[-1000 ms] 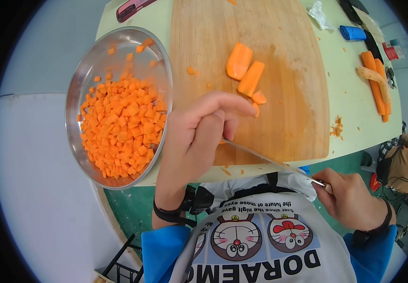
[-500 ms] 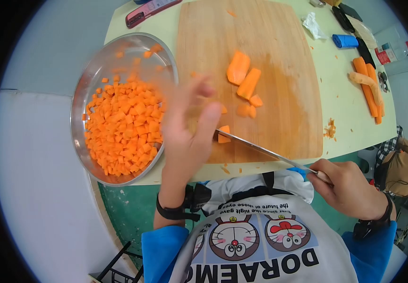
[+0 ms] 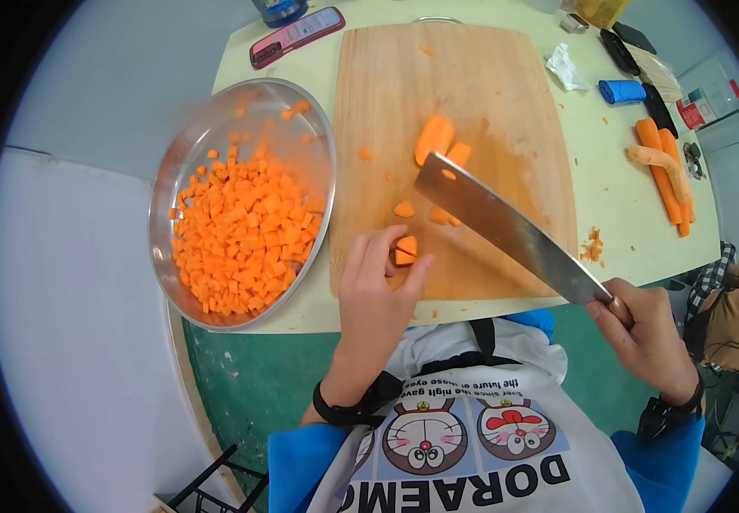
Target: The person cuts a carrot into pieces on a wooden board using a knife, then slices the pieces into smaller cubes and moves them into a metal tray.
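My left hand (image 3: pixel 381 278) rests at the near edge of the cutting board (image 3: pixel 515 77), thumb and fingers curled around small cut carrot pieces (image 3: pixel 405 250). In my right hand (image 3: pixel 641 329) is the handle of a cleaver (image 3: pixel 515 229). Its broad blade slants up and left over the board, its tip partly covering a carrot chunk (image 3: pixel 458 155). A larger carrot chunk (image 3: pixel 434 137) lies just beyond the tip. Smaller carrot bits (image 3: pixel 404 209) sit between the blade and my left hand.
A steel bowl (image 3: pixel 328 201) of diced carrot stands left of the board. Behind it lies a phone (image 3: pixel 297 38). Whole carrots (image 3: pixel 662 175), a blue roll (image 3: pixel 622 91) and crumpled tissue (image 3: pixel 565 67) are on the right. Peel scraps (image 3: pixel 593 244) lie beside the board.
My left hand has moved from beside the bowl to the carrot pieces on the board. The cleaver has been raised and turned, its broad face now showing. The view has shifted slightly.
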Tool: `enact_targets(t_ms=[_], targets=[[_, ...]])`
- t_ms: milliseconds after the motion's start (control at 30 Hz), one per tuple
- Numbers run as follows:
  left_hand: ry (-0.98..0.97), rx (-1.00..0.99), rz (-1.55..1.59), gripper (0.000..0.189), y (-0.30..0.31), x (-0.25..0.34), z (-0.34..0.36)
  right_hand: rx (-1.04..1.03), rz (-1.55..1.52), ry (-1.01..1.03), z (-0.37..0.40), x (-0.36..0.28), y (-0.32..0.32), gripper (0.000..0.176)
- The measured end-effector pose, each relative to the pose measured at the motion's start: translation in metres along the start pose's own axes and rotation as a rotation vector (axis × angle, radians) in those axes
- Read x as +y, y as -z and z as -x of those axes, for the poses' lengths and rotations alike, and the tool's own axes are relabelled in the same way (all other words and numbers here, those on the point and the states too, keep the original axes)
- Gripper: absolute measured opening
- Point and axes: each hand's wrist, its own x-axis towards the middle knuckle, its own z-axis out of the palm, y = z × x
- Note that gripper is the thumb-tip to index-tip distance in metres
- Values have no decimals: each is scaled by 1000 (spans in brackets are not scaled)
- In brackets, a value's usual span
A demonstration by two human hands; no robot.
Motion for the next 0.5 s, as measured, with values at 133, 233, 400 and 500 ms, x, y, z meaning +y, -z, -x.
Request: enact_targets(t_ms=[133, 233, 400, 500], targets=[[129, -260, 80, 29, 18, -1, -15, 14, -3, -19, 5, 2, 0, 12], [100, -593, 12, 28, 35, 1, -36, 23, -3, -13, 4, 5, 0, 12], [-41, -733, -85, 34, 29, 5, -51, 22, 7, -5, 1, 8, 0, 11], [99, -556, 67, 42, 29, 12, -35, 14, 25, -12, 3, 11, 1, 11]])
